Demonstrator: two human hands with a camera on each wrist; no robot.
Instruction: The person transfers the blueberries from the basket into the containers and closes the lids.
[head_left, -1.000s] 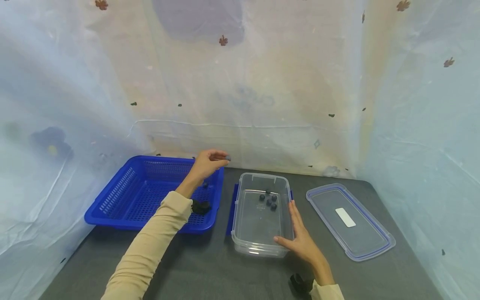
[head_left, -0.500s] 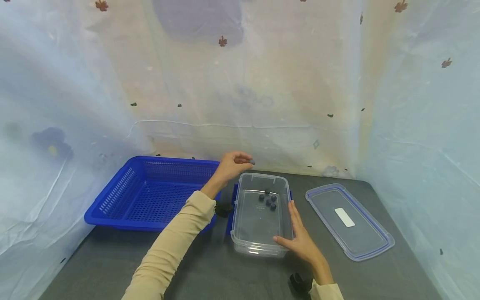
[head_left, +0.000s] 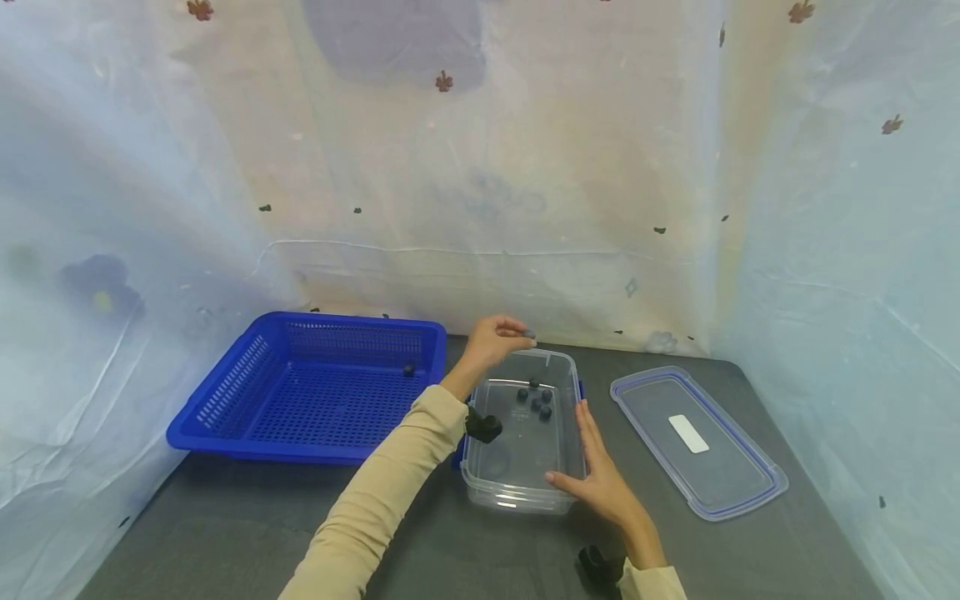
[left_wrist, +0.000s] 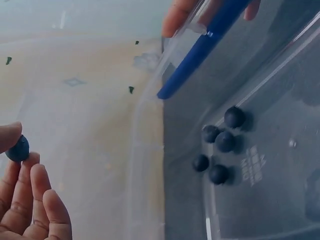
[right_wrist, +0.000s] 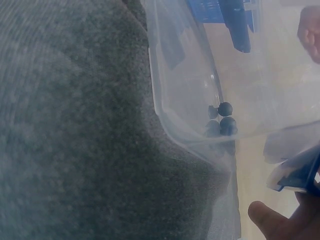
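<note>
In the left wrist view, my left hand (head_left: 491, 343) pinches a blueberry (left_wrist: 18, 150) between thumb and fingertips. That hand is over the far left corner of a clear plastic food container (head_left: 517, 458), above its rim. Several blueberries (left_wrist: 226, 142) lie loose on the container's floor, towards its far half. My right hand (head_left: 606, 483) rests against the container's right side, thumb at the near corner and fingers straight along the wall. One blueberry (head_left: 408, 369) lies in the blue basket (head_left: 315, 408) on the left.
A clear lid (head_left: 723, 475) with a blue seal and white label lies flat on the dark tabletop (head_left: 420, 542), right of the container. Blue latch flaps (left_wrist: 200, 55) hang out from the container's sides. A patterned plastic sheet (head_left: 480, 208) rises behind the table.
My left hand has moved right, from over the basket to the container's far end, carrying the blueberry. The right hand has stayed at the container's side.
</note>
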